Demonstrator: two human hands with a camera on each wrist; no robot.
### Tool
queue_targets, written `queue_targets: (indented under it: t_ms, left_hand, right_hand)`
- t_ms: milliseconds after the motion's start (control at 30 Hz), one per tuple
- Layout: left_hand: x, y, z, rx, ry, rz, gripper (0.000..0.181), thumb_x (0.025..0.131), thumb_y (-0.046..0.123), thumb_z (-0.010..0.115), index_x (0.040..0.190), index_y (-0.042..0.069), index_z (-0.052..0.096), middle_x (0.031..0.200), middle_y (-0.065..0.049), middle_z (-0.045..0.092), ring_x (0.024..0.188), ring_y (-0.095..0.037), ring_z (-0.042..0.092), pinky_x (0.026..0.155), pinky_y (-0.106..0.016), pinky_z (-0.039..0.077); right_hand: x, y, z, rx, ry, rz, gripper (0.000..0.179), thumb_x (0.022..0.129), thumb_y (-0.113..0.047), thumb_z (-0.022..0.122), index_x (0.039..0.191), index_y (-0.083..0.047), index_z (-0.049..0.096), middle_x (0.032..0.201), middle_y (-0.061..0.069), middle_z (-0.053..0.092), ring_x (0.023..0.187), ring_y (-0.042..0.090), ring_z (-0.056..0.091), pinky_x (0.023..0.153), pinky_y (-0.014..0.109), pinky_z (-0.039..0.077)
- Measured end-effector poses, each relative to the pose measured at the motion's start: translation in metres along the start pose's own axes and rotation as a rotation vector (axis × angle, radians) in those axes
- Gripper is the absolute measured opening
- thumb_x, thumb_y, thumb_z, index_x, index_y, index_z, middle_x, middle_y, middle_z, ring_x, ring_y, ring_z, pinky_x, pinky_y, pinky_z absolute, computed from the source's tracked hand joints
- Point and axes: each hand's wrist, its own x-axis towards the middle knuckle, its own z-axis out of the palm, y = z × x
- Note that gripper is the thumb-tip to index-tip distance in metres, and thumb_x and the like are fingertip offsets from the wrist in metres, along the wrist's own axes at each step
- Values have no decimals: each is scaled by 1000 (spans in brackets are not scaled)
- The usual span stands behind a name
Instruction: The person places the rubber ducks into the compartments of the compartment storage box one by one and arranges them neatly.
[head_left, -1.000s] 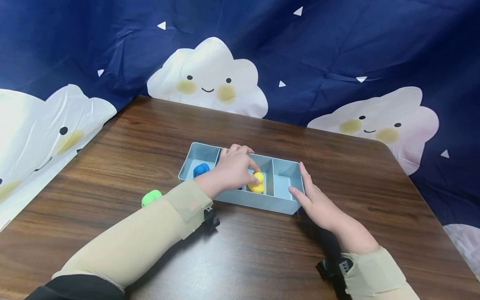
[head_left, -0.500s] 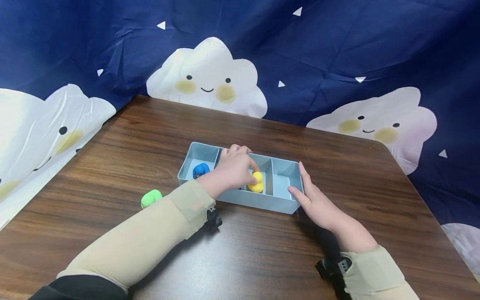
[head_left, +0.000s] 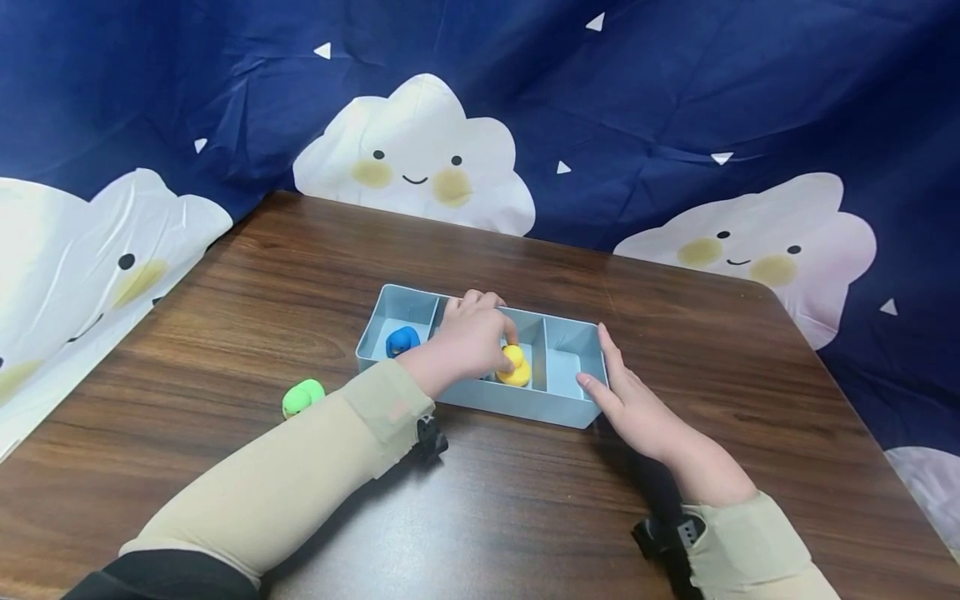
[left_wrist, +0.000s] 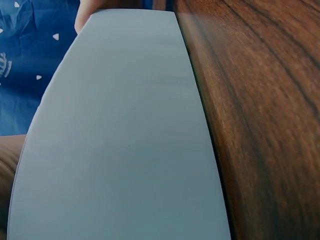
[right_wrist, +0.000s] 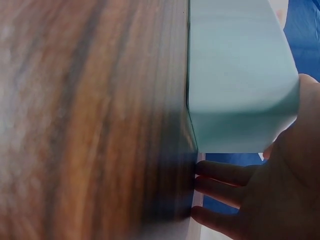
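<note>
My left hand [head_left: 471, 337] reaches over the back of a light blue divided box [head_left: 517, 402] and pinches a yellow toy duck [head_left: 517, 372] between thumb and forefinger. The duck sits low in a compartment right of the middle; its left side is partly covered by my fingers. At the box's right end my right hand [head_left: 633, 406] holds on, thumb over the near rim and forefinger along the outer end wall. In the right wrist view its other fingers [right_wrist: 220, 182] extend beside the box end. The box wall [left_wrist: 115, 125] fills most of the left wrist view.
A blue toy duck [head_left: 402, 341] sits in the leftmost compartment. On the wooden table [head_left: 525, 508], left of the box and beside my left sleeve, lies a green toy duck [head_left: 303, 398]. A dark blue curtain [head_left: 585, 108] with smiling clouds hangs behind the table.
The yellow duck has turned slightly in its compartment under my left fingers, and my left wrist has shifted a little to the right. My right hand and the box stay in place.
</note>
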Motion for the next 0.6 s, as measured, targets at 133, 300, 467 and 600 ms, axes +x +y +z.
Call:
queue_targets:
  t_ms: [133,300,467,600]
  left_hand:
    - [-1,-1,-1,-9,-11,11,29,78,38,83,104,26,77,135,-1,49,126,-22,33,98,-44,26]
    - [0,-5,-3,-35,-26,33,30,81,42,79,109,29,77,140,-1,48,128,-23,32,99,-45,26]
    - [3,-11,-3,-74,-44,42,22,86,36,74,108,31,77,144,1,45,131,-23,32,101,-48,24]
    - [3,-11,-4,-99,-48,35,20,86,31,75,106,31,77,143,2,45,131,-23,32,101,-47,24]
  right_hand:
    - [0,0,0,2,-3,6,82,104,-51,37,156,-20,-19,162,22,-5,146,44,5,109,66,13]
    - [0,1,-1,2,1,9,81,104,-50,37,156,-21,-19,162,22,-3,146,44,5,109,65,13]
    - [0,1,0,-2,4,10,81,104,-51,36,156,-23,-19,162,23,-1,145,45,7,109,66,14]
    - [0,1,0,-7,4,18,81,104,-53,36,155,-24,-19,161,24,-1,145,45,7,109,66,15]
